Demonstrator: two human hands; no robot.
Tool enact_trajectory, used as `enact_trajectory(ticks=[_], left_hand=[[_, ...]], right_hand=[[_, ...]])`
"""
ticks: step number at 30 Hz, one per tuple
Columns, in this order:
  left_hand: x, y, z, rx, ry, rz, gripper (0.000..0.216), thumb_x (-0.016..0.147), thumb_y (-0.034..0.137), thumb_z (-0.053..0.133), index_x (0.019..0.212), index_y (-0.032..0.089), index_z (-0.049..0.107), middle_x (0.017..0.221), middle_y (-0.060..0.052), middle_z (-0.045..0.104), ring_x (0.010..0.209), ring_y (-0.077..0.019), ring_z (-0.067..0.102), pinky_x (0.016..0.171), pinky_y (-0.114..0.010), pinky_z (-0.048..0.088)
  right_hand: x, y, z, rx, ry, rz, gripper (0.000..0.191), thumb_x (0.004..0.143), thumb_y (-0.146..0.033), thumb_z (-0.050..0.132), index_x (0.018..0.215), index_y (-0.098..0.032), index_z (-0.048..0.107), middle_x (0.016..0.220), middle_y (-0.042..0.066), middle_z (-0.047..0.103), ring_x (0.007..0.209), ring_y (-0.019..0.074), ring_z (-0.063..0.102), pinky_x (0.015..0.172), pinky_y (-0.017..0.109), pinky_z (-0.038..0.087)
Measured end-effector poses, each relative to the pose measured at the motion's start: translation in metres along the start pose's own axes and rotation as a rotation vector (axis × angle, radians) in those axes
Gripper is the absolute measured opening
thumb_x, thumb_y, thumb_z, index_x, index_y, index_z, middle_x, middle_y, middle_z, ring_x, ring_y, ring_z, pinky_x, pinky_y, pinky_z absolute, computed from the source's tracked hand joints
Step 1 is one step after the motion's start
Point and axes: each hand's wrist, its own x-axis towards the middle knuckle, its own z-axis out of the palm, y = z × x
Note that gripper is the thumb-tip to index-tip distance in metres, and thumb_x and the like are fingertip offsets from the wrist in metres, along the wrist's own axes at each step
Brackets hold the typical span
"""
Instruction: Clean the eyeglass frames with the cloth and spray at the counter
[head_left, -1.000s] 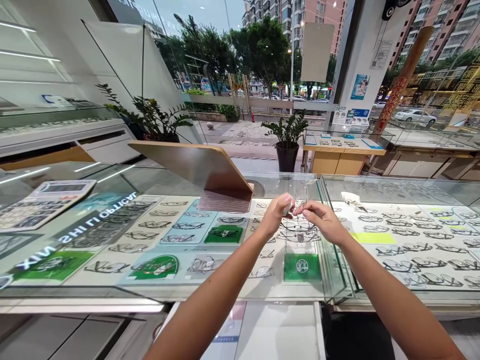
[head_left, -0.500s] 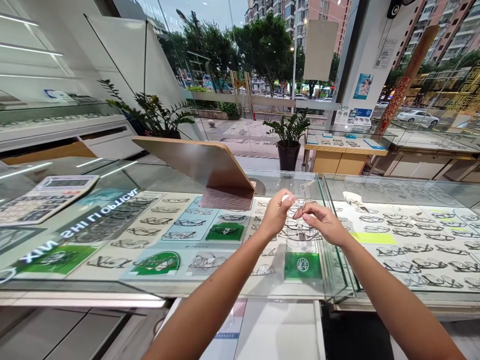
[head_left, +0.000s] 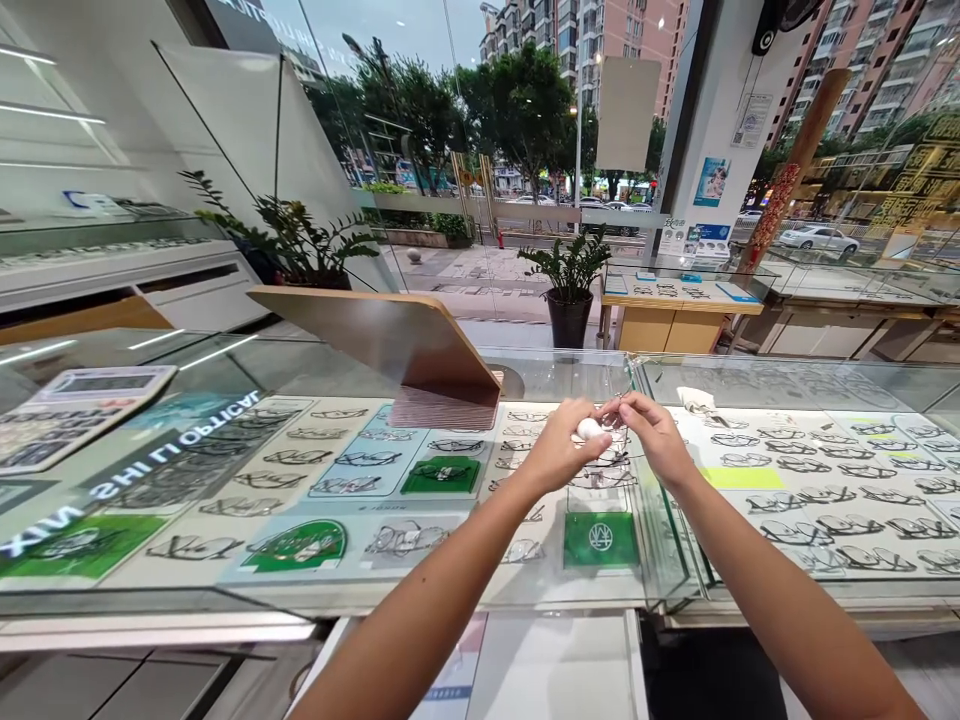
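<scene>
My left hand [head_left: 564,448] is closed around a small white wad [head_left: 590,428], perhaps tissue or cloth; its exact kind cannot be made out. Close beside it, my right hand [head_left: 654,436] pinches a thin-rimmed pair of eyeglasses [head_left: 621,408] between thumb and fingers. The fingertips of both hands meet at the glasses, and the fingers hide much of the frame. Both hands are above a glass display case [head_left: 555,590]. Under the glass, below the hands, lie rows of spectacles and a green card with a white emblem [head_left: 600,538].
A tilted wooden-edged mirror or board [head_left: 375,320] stands on the counter left of my hands. Further left lies a large calculator [head_left: 82,410]. A crumpled white cloth [head_left: 697,400] rests on the right-hand case. An open white drawer [head_left: 559,665] juts out below.
My left hand has turned over, so the white wad shows more, and it has come lower against the glasses. My right hand has shifted slightly. The view has tilted a little.
</scene>
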Motion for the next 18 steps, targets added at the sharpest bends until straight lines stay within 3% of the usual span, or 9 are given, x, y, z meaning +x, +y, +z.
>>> enact_trajectory(ticks=[14,18], left_hand=[[-0.0034,-0.0036,0.0035,-0.009,-0.008,-0.021,0.047,0.091,0.069,0.048,0.088,0.024,0.062,0.088,-0.004,0.062,0.089,-0.0255,0.051,0.087,-0.038,0.038],[-0.0016,-0.0078,0.0016,-0.032,0.033,-0.067,0.047,0.091,0.068,0.051,0.079,0.022,0.059,0.081,-0.003,0.061,0.083,-0.0235,0.053,0.082,-0.037,0.041]], right_hand=[[-0.003,-0.007,0.0035,0.044,-0.016,0.0,0.043,0.09,-0.067,0.064,0.088,-0.025,0.069,0.097,0.005,0.076,0.095,0.0225,0.069,0.093,0.04,0.056],[-0.0027,-0.0048,0.001,-0.011,-0.05,0.003,0.044,0.091,-0.068,0.062,0.089,-0.025,0.07,0.099,0.005,0.075,0.095,0.022,0.068,0.09,0.039,0.055]])
